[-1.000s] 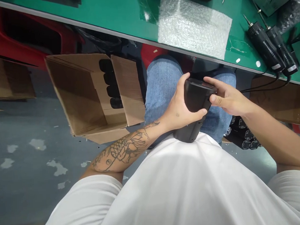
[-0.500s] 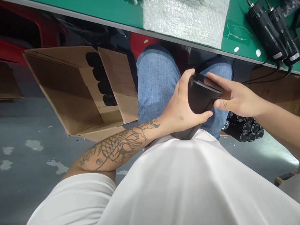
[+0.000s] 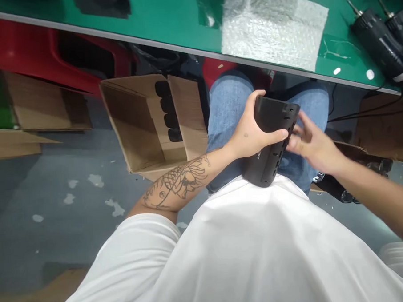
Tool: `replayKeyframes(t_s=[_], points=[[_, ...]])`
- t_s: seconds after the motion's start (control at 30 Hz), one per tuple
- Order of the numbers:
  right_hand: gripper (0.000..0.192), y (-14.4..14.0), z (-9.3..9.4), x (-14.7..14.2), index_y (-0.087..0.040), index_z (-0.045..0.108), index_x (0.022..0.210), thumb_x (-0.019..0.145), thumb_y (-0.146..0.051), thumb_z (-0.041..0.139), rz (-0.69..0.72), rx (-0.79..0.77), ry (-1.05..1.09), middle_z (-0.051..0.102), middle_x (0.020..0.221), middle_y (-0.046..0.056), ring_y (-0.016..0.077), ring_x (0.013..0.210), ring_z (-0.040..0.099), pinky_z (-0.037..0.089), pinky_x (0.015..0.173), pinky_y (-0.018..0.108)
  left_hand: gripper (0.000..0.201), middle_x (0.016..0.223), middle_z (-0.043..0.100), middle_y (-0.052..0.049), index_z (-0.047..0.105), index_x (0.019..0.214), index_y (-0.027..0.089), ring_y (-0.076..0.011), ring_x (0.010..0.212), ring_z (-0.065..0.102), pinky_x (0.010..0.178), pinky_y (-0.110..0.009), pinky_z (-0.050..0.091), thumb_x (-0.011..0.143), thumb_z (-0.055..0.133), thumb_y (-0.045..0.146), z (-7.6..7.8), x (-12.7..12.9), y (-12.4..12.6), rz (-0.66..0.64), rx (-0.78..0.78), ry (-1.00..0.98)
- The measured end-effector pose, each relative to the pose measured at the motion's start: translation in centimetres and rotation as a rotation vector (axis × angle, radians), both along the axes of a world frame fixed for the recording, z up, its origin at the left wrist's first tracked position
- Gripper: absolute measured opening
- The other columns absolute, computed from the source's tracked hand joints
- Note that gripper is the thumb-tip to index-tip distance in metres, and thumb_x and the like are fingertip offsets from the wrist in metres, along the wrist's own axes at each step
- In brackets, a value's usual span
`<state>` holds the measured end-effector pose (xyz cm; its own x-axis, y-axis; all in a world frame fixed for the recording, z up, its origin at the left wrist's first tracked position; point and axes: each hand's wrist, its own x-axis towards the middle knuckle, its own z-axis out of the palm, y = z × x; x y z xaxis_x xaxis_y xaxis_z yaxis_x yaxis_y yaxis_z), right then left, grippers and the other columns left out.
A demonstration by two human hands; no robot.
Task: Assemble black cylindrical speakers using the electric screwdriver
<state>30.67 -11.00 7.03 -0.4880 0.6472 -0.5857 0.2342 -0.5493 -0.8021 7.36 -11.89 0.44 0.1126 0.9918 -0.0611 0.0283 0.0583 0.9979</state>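
I sit with a long black plastic device (image 3: pixel 271 143) standing on my lap, its slotted side turned up. My left hand (image 3: pixel 249 135) wraps around its upper end, thumb across the top. To the right of the device is my right hand (image 3: pixel 313 144), its fingers blurred and partly behind the casing, touching its far side. My blue-jeaned knees (image 3: pixel 226 105) lie under the device.
A green workbench (image 3: pixel 169 14) runs along the top with a bubble-wrap sheet (image 3: pixel 272 27) and black electric screwdrivers (image 3: pixel 380 49). An open cardboard box (image 3: pixel 153 122) with black parts stands on the floor at left. More black parts (image 3: pixel 336 189) lie at right.
The device has been turned so its slotted side faces up. My right hand has slid off the top end to the far side.
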Motion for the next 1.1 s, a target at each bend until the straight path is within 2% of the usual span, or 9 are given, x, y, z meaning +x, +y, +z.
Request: replayKeyframes(t_s=[0.03, 0.1, 0.2, 0.37, 0.47, 0.57, 0.83, 1.0, 1.1], points=[[0.134, -1.1, -0.5, 0.1, -0.032, 0.005, 0.179, 0.085, -0.069, 0.093, 0.064, -0.083, 0.035, 0.029, 0.175, 0.014, 0.0364, 0.148, 0.055, 0.051, 0.128, 0.062, 0.122, 0.158, 0.049, -0.012, 0.027, 0.165, 0.035, -0.0405, 0.158, 0.044, 0.136, -0.061, 0.033, 0.073, 0.086, 0.086, 0.0, -0.5, 0.1, 0.029, 0.002, 0.006], [0.138, -3.3, -1.1, -0.1, -0.029, 0.001, 0.179, 0.085, -0.064, 0.095, 0.127, -0.137, 0.073, 0.022, 0.177, 0.016, 0.0362, 0.156, 0.047, 0.043, 0.134, 0.062, 0.124, 0.162, 0.047, -0.012, 0.021, 0.169, 0.036, -0.0413, 0.162, 0.038, 0.137, -0.063, 0.029, 0.075, 0.084, 0.086, 0.2, -1.5, 0.1, 0.091, 0.002, 0.028], [0.128, -5.3, -1.5, -1.4, -0.027, 0.016, 0.177, 0.084, -0.055, 0.098, 0.140, -0.108, 0.198, 0.020, 0.178, 0.012, 0.0316, 0.166, 0.032, 0.034, 0.143, 0.052, 0.131, 0.171, 0.038, -0.013, 0.008, 0.174, 0.037, -0.0418, 0.169, 0.028, 0.139, -0.063, 0.023, 0.078, 0.081, 0.087, 0.9, -2.5, -0.5, 0.168, -0.010, 0.052], [0.105, -5.4, -1.8, -3.8, -0.023, 0.034, 0.170, 0.090, -0.061, 0.091, 0.122, -0.103, 0.295, 0.030, 0.175, 0.014, 0.0315, 0.163, 0.039, 0.045, 0.137, 0.049, 0.139, 0.182, 0.026, -0.012, -0.002, 0.177, 0.037, -0.0392, 0.174, 0.019, 0.141, -0.060, 0.023, 0.076, 0.076, 0.093, 1.9, -2.8, -4.6, 0.135, -0.005, -0.006], [0.111, -5.1, -1.7, -4.4, -0.025, 0.032, 0.169, 0.086, -0.069, 0.091, 0.136, -0.093, 0.265, 0.033, 0.173, 0.013, 0.0319, 0.163, 0.038, 0.049, 0.133, 0.049, 0.139, 0.185, 0.021, -0.012, 0.001, 0.177, 0.038, -0.0405, 0.175, 0.017, 0.141, -0.064, 0.022, 0.075, 0.080, 0.091, 2.4, -2.3, -7.9, 0.120, -0.046, -0.032], [0.118, -4.8, -0.8, -4.7, -0.029, 0.028, 0.170, 0.082, -0.069, 0.095, 0.178, -0.085, 0.230, 0.035, 0.172, 0.012, 0.0308, 0.164, 0.036, 0.048, 0.135, 0.049, 0.148, 0.186, 0.018, -0.010, -0.002, 0.176, 0.041, -0.0419, 0.176, 0.010, 0.142, -0.067, 0.017, 0.069, 0.090, 0.084, 3.0, -1.7, -9.8, 0.146, -0.107, -0.014], [0.116, -4.7, 2.4, -5.4, -0.029, 0.023, 0.173, 0.087, -0.070, 0.090, 0.224, -0.027, 0.137, 0.025, 0.177, 0.009, 0.0298, 0.169, 0.027, 0.033, 0.144, 0.050, 0.145, 0.188, 0.010, -0.010, -0.005, 0.176, 0.041, -0.0424, 0.176, 0.005, 0.144, -0.065, 0.012, 0.074, 0.090, 0.081, 3.8, -1.3, -9.8, 0.165, -0.114, 0.006], [0.115, -5.6, 2.3, -4.9, -0.030, 0.023, 0.173, 0.088, -0.073, 0.087, 0.203, -0.044, 0.131, 0.025, 0.177, 0.007, 0.0285, 0.170, 0.023, 0.033, 0.144, 0.050, 0.138, 0.188, 0.012, -0.013, -0.003, 0.176, 0.036, -0.0409, 0.177, 0.002, 0.144, -0.064, 0.009, 0.080, 0.085, 0.080, 3.7, -0.9, -10.3, 0.148, -0.093, 0.006], [0.109, -6.2, 2.0, -4.5, -0.026, 0.027, 0.168, 0.089, -0.068, 0.089, 0.181, -0.064, 0.146, 0.027, 0.176, 0.009, 0.0284, 0.168, 0.028, 0.035, 0.144, 0.048, 0.135, 0.188, 0.012, -0.014, -0.004, 0.177, 0.034, -0.0396, 0.177, 0.004, 0.144, -0.063, 0.008, 0.084, 0.084, 0.077, 3.5, -0.5, -10.9, 0.135, -0.082, -0.009]])
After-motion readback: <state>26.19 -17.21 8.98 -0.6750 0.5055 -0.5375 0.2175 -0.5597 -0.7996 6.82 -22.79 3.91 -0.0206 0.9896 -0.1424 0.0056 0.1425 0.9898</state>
